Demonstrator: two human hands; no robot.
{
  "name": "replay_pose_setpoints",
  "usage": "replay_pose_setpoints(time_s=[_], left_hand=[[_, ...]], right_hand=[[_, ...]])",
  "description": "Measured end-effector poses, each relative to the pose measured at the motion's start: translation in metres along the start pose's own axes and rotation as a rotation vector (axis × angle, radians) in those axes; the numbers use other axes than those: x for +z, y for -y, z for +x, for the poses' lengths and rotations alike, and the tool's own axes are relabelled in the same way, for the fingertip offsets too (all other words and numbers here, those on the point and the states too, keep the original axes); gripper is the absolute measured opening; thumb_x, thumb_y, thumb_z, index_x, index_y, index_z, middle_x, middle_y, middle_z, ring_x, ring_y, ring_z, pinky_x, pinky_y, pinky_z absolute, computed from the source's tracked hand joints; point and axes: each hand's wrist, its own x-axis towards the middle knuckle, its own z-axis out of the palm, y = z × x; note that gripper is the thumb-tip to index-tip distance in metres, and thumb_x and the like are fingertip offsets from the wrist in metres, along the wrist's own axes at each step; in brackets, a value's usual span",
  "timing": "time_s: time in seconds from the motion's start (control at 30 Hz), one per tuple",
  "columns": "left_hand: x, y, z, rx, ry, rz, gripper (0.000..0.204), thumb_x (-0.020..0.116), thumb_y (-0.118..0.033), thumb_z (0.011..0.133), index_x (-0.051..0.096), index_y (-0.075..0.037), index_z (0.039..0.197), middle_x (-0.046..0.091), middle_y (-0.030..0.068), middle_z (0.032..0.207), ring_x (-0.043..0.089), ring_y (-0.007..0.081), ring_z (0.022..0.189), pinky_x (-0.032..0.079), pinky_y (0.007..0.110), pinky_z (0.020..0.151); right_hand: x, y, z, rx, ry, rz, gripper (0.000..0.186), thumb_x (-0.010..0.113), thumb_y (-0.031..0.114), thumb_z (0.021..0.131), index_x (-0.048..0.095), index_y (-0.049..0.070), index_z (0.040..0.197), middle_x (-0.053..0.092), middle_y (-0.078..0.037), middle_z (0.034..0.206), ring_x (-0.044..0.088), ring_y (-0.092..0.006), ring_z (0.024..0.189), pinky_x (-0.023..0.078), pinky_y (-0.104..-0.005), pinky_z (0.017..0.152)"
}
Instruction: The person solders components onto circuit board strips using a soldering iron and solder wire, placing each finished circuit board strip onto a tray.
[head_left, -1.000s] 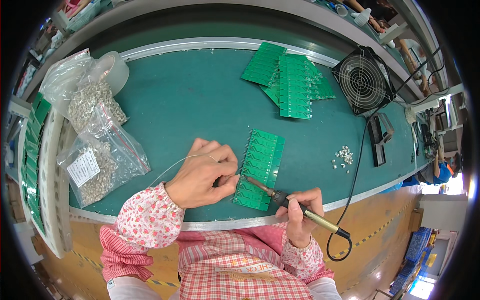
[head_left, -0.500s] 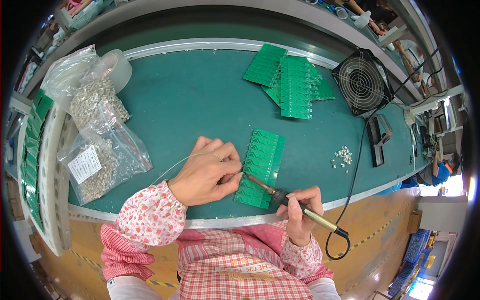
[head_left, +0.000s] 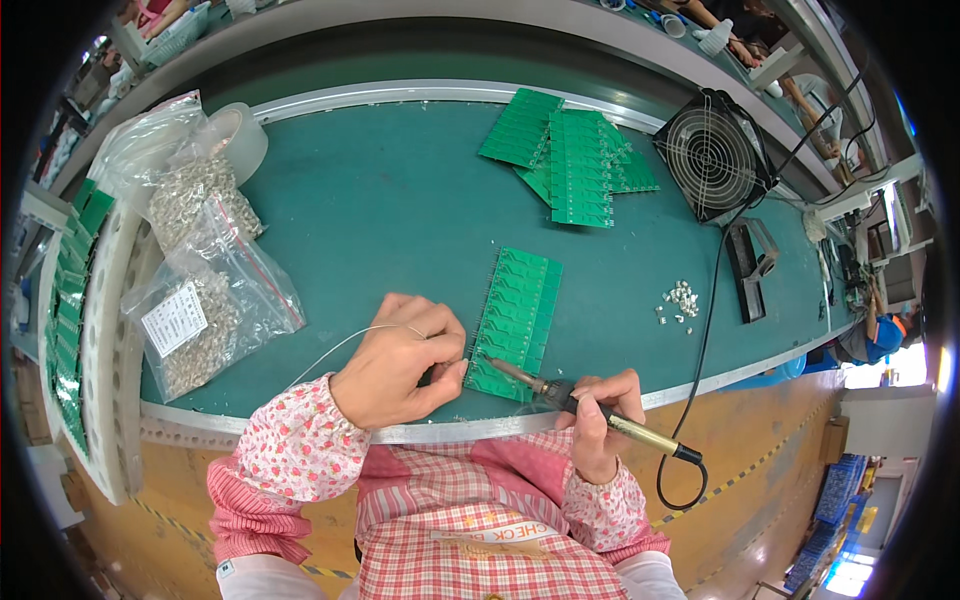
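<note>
From where I stand, the green circuit board (head_left: 513, 318) lies on the table (head_left: 370, 200) straight ahead of the worker, its long axis running from just past 12 o'clock to just past 6. The right hand (head_left: 598, 445) grips a soldering iron (head_left: 558, 391) like a pen, tip pointing to 10 o'clock, cord end to 4; the tip is at the board's 7 o'clock part. The left hand (head_left: 402, 362) is curled closed around a thin wire (head_left: 340, 345) at the board's 8 o'clock edge, the wire trailing toward 8.
</note>
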Motion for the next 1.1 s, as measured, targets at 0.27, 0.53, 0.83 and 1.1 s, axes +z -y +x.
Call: replay_pose_setpoints(time_s=[0.27, 0.53, 0.83, 1.1], left_hand=[[0.0034, 0.0001, 0.0021, -0.029, -0.01, 0.007, 0.017, 0.063, -0.007, 0.071, 0.049, -0.007, 0.062, 0.055, 0.002, 0.081, 0.049, 0.0202, 0.073, 0.033, 0.034, 0.075], [0.0056, -0.0005, 0.0063, -0.008, 0.001, 0.082, 0.013, 0.065, -0.006, 0.07, 0.053, -0.006, 0.066, 0.054, 0.0031, 0.081, 0.047, 0.0198, 0.072, 0.032, 0.034, 0.072], [0.0062, 0.0012, 0.0059, -0.018, -0.021, 0.076, 0.013, 0.065, -0.006, 0.069, 0.053, -0.006, 0.065, 0.054, 0.0031, 0.083, 0.047, 0.0202, 0.074, 0.032, 0.034, 0.072], [0.0061, 0.0001, 0.0071, -0.005, -0.013, 0.104, 0.015, 0.066, -0.009, 0.07, 0.053, -0.007, 0.063, 0.052, 0.0033, 0.082, 0.048, 0.0208, 0.076, 0.033, 0.035, 0.072]], right_hand=[[0.0019, 0.0009, 0.0, 0.023, 0.0, -0.027, 0.012, 0.058, 0.005, 0.086, 0.047, -0.001, 0.086, 0.06, -0.009, 0.067, 0.057, -0.0105, 0.05, 0.046, -0.0228, 0.047], [0.0002, -0.0022, 0.0027, -0.004, 0.05, -0.077, 0.011, 0.058, 0.002, 0.084, 0.048, -0.001, 0.084, 0.062, -0.01, 0.065, 0.061, -0.0126, 0.05, 0.048, -0.0229, 0.047], [-0.0002, -0.0038, 0.0031, -0.043, 0.066, -0.076, 0.01, 0.058, 0.001, 0.084, 0.048, 0.0, 0.084, 0.061, -0.009, 0.061, 0.061, -0.0119, 0.049, 0.045, -0.0223, 0.046], [0.002, -0.0029, 0.0031, -0.04, 0.04, -0.069, 0.01, 0.058, 0.001, 0.085, 0.048, -0.001, 0.084, 0.06, -0.009, 0.061, 0.06, -0.012, 0.048, 0.045, -0.023, 0.045]])
